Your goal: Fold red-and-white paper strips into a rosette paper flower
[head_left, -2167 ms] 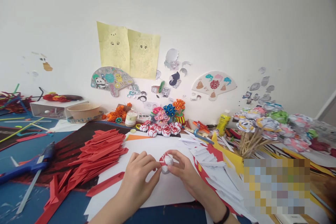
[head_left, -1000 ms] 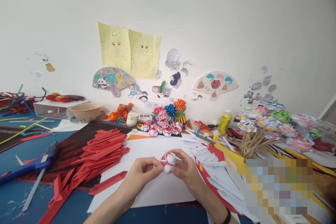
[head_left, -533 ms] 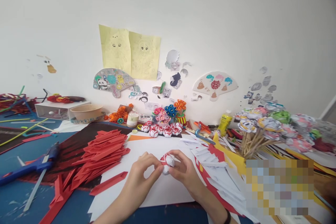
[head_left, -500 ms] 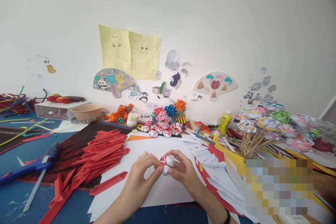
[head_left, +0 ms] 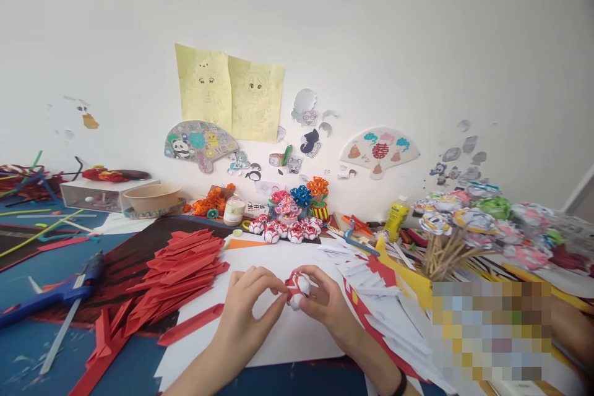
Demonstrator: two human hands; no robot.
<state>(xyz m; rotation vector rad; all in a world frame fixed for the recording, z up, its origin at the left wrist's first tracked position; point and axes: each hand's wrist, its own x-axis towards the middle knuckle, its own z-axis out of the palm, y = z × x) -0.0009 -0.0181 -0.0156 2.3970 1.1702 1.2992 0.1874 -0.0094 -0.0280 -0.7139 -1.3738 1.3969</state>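
Note:
A small red-and-white folded paper ball (head_left: 298,290) is held above white paper sheets (head_left: 278,340). My right hand (head_left: 327,303) grips it from the right, thumb below and fingers behind. At its left edge, my left hand (head_left: 253,303) pinches with thumb and forefinger on a red part of the ball; the exact contact is too small to make out. Left of my hands lies a heap of folded red paper strips (head_left: 180,266), with one loose red strip (head_left: 190,325) nearer me. Folded white paper strips (head_left: 399,328) spread to the right.
Several similar paper balls (head_left: 296,232) sit at the back, by small craft flowers (head_left: 301,196). A blue glue gun (head_left: 78,288) lies at left. On the right are a yellow bottle (head_left: 396,218) and paper flowers on sticks (head_left: 436,253). One patch is pixelated.
The ball has turned slightly and shows more red bands. My left hand's fingertips have shifted a little left, to the ball's edge. My right hand keeps its hold.

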